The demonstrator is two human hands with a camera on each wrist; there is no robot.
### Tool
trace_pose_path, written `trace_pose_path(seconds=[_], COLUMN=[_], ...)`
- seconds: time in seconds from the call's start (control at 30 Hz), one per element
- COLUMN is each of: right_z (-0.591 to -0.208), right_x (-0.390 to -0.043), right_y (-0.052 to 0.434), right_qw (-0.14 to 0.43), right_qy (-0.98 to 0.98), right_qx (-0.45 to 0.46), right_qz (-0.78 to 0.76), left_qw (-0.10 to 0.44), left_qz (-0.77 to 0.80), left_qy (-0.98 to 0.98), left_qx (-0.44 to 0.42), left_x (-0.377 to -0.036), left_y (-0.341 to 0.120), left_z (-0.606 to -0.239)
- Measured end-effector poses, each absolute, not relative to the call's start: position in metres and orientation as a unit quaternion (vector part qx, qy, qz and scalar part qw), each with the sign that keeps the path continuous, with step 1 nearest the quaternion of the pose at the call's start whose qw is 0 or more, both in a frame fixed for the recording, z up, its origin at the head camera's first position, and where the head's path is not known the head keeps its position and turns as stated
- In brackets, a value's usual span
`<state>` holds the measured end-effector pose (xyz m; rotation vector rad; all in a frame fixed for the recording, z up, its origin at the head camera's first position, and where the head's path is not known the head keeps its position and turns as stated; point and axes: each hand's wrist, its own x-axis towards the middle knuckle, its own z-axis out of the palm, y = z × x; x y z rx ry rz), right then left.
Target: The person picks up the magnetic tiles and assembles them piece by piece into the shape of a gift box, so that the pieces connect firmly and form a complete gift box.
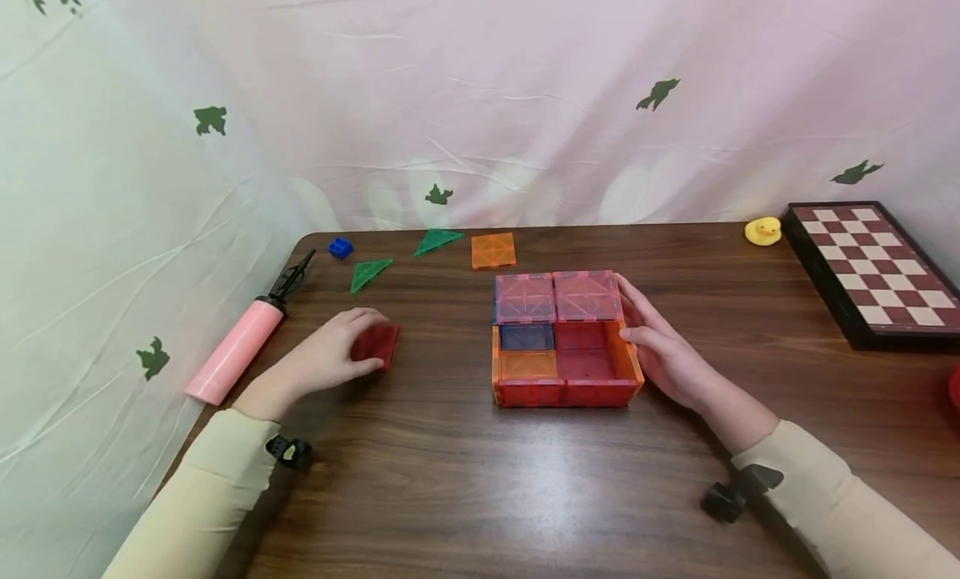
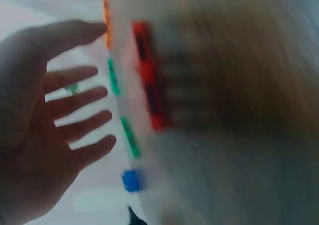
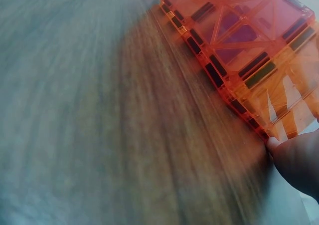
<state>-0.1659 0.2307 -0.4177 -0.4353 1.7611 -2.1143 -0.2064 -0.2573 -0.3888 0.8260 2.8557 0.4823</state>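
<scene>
A low open box of see-through magnetic tiles (image 1: 566, 393), with red, orange and blue sides, sits mid-table. Two red square tiles (image 1: 525, 298) cover its back half; the front half shows the floor inside. My right hand (image 1: 667, 358) grips the box's right orange wall (image 3: 294, 75), thumb at the front edge and fingers along the outside. To the left, my left hand (image 1: 330, 354) is spread around a loose red tile (image 1: 384, 346), thumb and fingers apart. In the left wrist view that red tile (image 2: 151, 80) appears blurred, beyond the fingertips.
Behind lie an orange square tile (image 1: 493, 251), two green triangle tiles (image 1: 438, 241) and a blue block (image 1: 340, 247). A pink hand pump (image 1: 236, 350) borders the left edge. At right are a yellow rubber duck (image 1: 762, 231) and a chessboard (image 1: 877, 267). Patterned cloth hangs behind the table.
</scene>
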Motion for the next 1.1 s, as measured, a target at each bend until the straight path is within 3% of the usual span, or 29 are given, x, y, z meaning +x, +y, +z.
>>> trace_pose_path(seconds=[0.23,0.6,0.97,1.1], right_z=[-0.417,-0.418,-0.415,-0.415], right_x=[-0.165,-0.166,-0.172,-0.181], right_y=[0.231,0.230,0.228,0.225], right_qw=[0.177,0.176,0.162,0.151], right_qy=[0.623,0.620,0.638,0.638], right_qx=[-0.154,-0.159,-0.135,-0.106], right_qz=[-0.746,-0.748,-0.740,-0.748], left_qw=[0.097,0.066,-0.088,-0.117], left_qz=[0.139,0.116,0.121,0.147], left_qy=[0.940,0.945,0.916,0.899], left_qx=[0.296,0.299,0.372,0.395], left_x=[-0.210,-0.212,-0.201,-0.196], left_y=[-0.269,-0.254,-0.198,-0.166], left_z=[-0.402,-0.399,-0.367,-0.353])
